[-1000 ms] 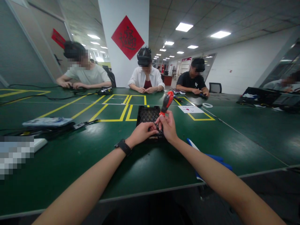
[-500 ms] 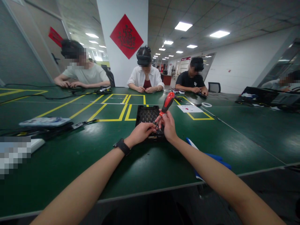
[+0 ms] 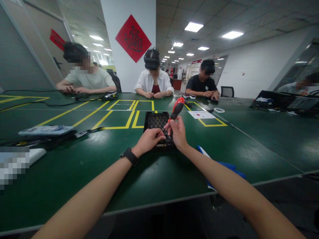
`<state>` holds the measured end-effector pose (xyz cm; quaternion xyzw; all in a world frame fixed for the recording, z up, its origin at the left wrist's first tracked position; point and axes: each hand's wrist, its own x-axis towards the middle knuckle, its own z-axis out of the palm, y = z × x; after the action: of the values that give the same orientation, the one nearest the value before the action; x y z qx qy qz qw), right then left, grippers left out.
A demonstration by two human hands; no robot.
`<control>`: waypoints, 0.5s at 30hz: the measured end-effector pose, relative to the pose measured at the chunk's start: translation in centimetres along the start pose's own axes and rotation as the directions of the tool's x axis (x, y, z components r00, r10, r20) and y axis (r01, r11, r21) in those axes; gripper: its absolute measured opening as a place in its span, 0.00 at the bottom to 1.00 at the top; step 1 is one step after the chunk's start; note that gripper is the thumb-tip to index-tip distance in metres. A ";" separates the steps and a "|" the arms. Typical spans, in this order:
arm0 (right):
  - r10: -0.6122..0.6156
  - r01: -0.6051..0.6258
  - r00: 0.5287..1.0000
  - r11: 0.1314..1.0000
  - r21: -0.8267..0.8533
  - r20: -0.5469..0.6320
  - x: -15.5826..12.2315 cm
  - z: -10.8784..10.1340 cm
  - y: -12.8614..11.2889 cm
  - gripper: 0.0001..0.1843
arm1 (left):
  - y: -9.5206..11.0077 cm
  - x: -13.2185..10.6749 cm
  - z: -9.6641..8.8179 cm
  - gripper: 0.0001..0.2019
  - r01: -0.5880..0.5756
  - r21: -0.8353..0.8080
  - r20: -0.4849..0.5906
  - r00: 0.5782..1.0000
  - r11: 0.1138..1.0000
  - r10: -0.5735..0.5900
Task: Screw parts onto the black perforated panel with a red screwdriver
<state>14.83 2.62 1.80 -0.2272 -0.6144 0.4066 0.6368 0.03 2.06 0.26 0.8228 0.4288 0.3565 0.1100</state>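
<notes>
- And here's the right hand [image 3: 179, 131], its fingers closed around the screwdriver [image 3: 178, 108] low down, below the bulk of the red-and-black handle.
- The screwdriver stands tilted over the tray [image 3: 146, 120], handle up and leaning right, shaft running down toward the left hand's fingertips.
- Over to the left hand [image 3: 149, 137]: thumb and fingers drawn in close at a small dark part [image 3: 167, 135] above the tray's near end. Whether they truly pinch it, I can't tell; the contact is too small to read.
- Good form here, I'd judge: let the left fingertips steady the part, clear of the tip's path, while the right hand guides the shaft.
- That low grip should suit fine aiming; for any real twisting force, a hold further up the handle would probably serve better.
- Watch that lean! If the tip is to seat squarely, the shaft wants lining up with whatever it meets; a slanted push could slip toward the fingers.
- The tray sits on the bench [image 3: 137, 186] right beneath both hands, so resting the wrists on its rim might calm any wobble.
- Mind the blue-and-white item [image 3: 203, 151] by the right forearm; a wide elbow swing could nudge it.
</notes>
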 end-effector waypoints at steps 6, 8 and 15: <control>-0.092 0.071 0.986 0.986 -0.151 -0.141 0.2 -0.3 -0.4 0.13 | -0.1 0.2 0.1 0.08 -0.059 0.040 -0.032 0.998 0.997 0.060; -0.153 0.096 0.961 0.966 -0.241 -0.228 0.5 -0.5 -0.4 0.13 | -0.3 0.2 0.2 0.09 -0.044 0.032 -0.086 0.995 0.999 0.046; -0.124 0.018 0.927 0.958 -0.288 -0.355 1.6 -2.1 -0.2 0.15 | -0.9 0.3 0.3 0.18 0.024 0.011 -0.302 0.953 1.000 -0.020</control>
<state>16.82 4.20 2.61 -0.3644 -0.5426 0.2422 0.7170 -0.28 2.87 -0.26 0.7546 0.4523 0.4735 0.0412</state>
